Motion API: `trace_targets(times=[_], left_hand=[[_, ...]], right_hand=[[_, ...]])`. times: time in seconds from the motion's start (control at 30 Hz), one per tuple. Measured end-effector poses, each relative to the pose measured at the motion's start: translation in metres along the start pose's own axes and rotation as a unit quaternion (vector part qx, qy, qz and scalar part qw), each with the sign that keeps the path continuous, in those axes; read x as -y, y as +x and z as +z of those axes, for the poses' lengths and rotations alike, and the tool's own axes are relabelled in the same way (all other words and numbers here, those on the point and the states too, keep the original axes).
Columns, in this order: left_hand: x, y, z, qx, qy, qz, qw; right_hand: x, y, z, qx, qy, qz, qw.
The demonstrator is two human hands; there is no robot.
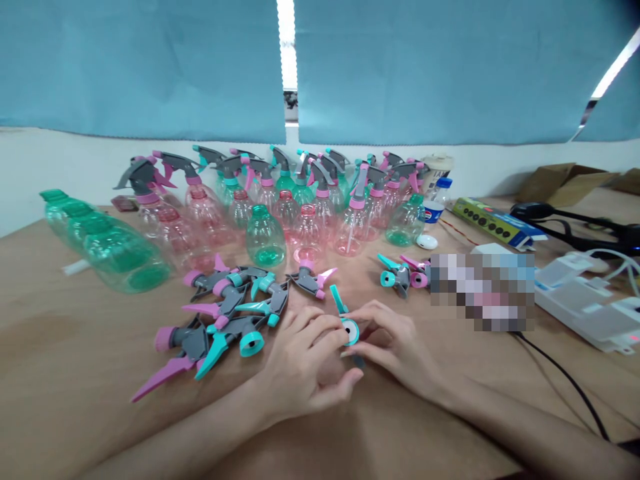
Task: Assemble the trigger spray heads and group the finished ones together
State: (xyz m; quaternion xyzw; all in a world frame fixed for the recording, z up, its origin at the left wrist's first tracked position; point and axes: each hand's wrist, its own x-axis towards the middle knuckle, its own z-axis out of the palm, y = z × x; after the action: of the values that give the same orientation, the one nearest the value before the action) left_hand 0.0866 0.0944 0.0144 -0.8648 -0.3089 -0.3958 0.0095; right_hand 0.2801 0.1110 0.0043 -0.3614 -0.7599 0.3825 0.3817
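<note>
A trigger spray head with a turquoise collar [351, 331] is pinched between the thumb and fingers of my right hand [393, 340]. Its collar faces me, showing a white disc with a dark hole inside, and a turquoise trigger [339, 299] sticks up behind. From the left, the fingertips of my left hand [307, 353] reach the collar's edge, while its thumb is spread well apart. Left of my hands lies a pile of loose spray heads [230, 300] in grey with pink or turquoise parts. Two more spray heads [400, 275] rest beyond my right hand.
Behind stand rows of pink and green bottles, some with spray heads, such as an open green bottle [265, 237]. Green bottles [125, 250] line the left. At right are a Pepsi bottle [435, 203], a box [497, 223], a white plastic case [585, 300] and a black cable [563, 380].
</note>
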Motion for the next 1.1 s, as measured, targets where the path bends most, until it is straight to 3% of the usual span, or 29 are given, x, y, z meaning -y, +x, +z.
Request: trace_targets(times=[0.27,0.53,1.1], left_hand=[[-0.0017,0.0025,-0.0039,0.047,0.019,-0.007,0.999],[-0.0005,0.0015,-0.0020,-0.007,0.023,0.034,0.999],[0.0004,0.0015,-0.0035,0.023,0.004,0.035,0.999]], right_hand=[[-0.0037,-0.0001,0.0011,0.006,-0.007,-0.003,1.000],[0.0045,0.0007,-0.0025,0.015,-0.020,-0.010,1.000],[0.0046,-0.0019,-0.0003,0.032,0.003,-0.015,0.999]])
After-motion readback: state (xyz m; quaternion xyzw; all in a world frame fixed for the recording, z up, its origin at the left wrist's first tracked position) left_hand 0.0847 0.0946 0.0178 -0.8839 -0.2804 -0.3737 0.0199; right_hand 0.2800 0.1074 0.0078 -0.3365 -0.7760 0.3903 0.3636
